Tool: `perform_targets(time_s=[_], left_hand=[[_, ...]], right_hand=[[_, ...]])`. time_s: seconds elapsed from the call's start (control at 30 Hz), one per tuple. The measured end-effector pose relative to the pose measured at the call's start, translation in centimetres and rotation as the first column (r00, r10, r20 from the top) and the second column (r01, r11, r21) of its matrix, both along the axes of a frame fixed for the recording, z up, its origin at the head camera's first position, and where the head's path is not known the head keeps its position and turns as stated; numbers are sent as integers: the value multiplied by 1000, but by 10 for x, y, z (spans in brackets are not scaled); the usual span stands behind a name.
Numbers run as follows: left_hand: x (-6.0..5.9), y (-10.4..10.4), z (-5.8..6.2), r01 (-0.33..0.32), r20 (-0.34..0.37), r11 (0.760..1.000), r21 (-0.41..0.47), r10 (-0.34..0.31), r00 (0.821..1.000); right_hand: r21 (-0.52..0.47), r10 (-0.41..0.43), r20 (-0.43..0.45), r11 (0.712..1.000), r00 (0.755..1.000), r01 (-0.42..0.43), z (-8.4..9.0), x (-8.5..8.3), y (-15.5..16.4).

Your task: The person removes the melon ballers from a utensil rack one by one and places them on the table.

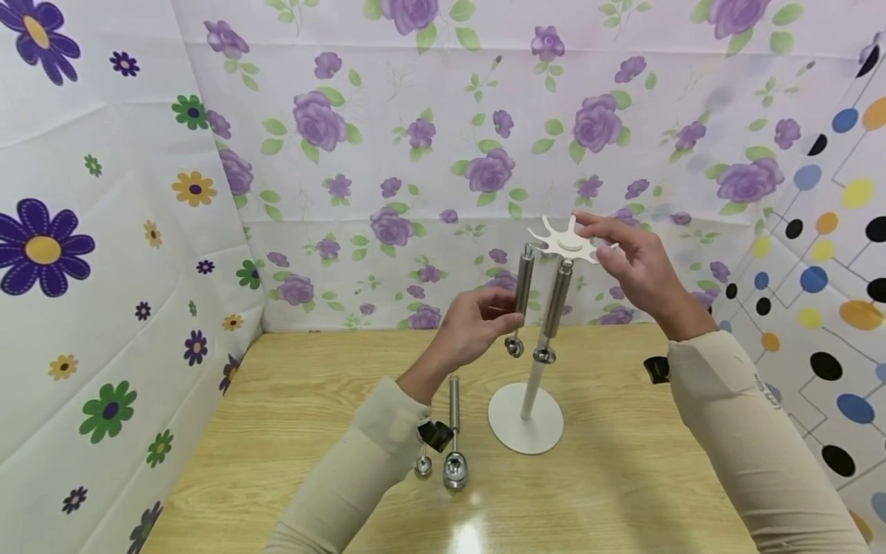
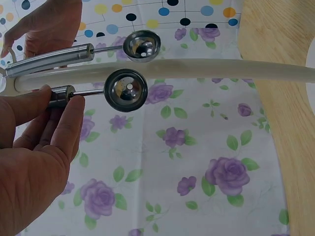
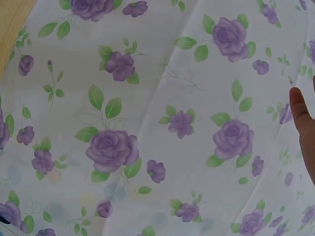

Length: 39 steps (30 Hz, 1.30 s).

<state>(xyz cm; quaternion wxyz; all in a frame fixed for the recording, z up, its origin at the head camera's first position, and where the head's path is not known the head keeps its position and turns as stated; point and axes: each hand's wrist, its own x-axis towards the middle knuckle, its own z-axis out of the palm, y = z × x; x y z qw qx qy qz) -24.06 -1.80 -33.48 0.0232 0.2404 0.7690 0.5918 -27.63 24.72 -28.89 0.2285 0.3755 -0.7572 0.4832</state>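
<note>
My left hand pinches the steel handle of a melon baller, its loop at a prong of a white utensil stand. The small round bowl points down; in the left wrist view, thumb and fingers grip the handle near the neck of that melon baller. Just right of it, a second melon baller hangs from the stand beside the pole. My right hand holds the edge of the pronged top between thumb and fingers. The right wrist view catches only part of the right hand.
On the wooden table lie a larger steel scoop and a smaller one, partly hidden by the left wrist. The stand's round white base rests on the table. Patterned cloths hang behind and at both sides.
</note>
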Motion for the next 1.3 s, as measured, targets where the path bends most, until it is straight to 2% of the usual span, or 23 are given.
perform_targets(time_s=[0.27, 0.67, 1.3], left_hand=[[0, -12, -14, -15, 18, 1000, 1, 15, 1000], [-1, -30, -49, -64, 75, 998, -18, 65, 995], [3, -59, -84, -129, 161, 992, -3, 128, 979]], right_hand=[[-16, 12, -5, 1000, 1000, -13, 0, -1, -1], [-25, 14, 7, 1000, 1000, -14, 0, -1, -1], [-18, 13, -12, 1000, 1000, -13, 0, -2, -4]])
